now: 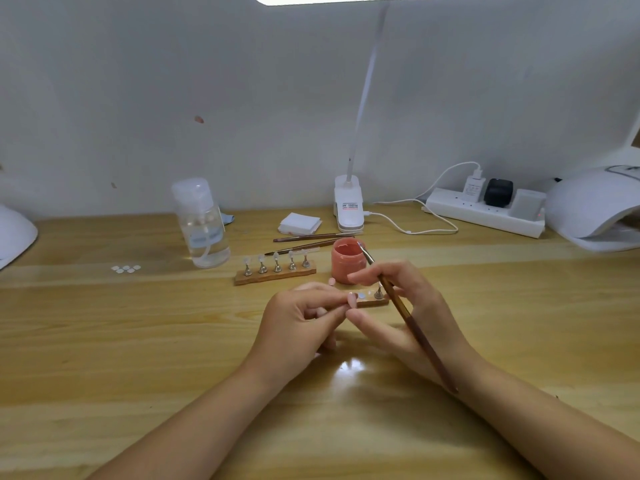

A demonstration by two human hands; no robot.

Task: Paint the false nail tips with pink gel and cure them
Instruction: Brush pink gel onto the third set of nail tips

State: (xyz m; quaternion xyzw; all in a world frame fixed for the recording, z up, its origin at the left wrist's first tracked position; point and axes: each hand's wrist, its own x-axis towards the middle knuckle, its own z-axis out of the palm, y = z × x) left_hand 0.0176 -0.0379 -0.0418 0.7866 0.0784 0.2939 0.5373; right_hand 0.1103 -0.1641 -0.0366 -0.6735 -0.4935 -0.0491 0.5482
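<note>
My left hand (pixel 304 320) pinches a small false nail tip (pixel 352 298) just in front of a wooden holder strip (pixel 372 302) that carries a clear tip and one metal stand. My right hand (pixel 398 306) grips a long brown brush (pixel 412 323), whose bristle end points up over the open pink gel jar (pixel 347 259). My right thumb reaches toward the pinched tip. A second wooden strip (pixel 275 274) holds several metal stands with clear tips behind my hands. One loose pink tip (pixel 331 281) lies beside the jar.
A clear pump bottle (pixel 204 225) stands at the back left, with several loose tips (pixel 126 269) on the wooden table (pixel 138 341). Two spare brushes (pixel 311 237), a pad stack (pixel 299 224), a clip lamp (pixel 348 206), a power strip (pixel 485 211) and white cure lamps (pixel 595 206) line the back.
</note>
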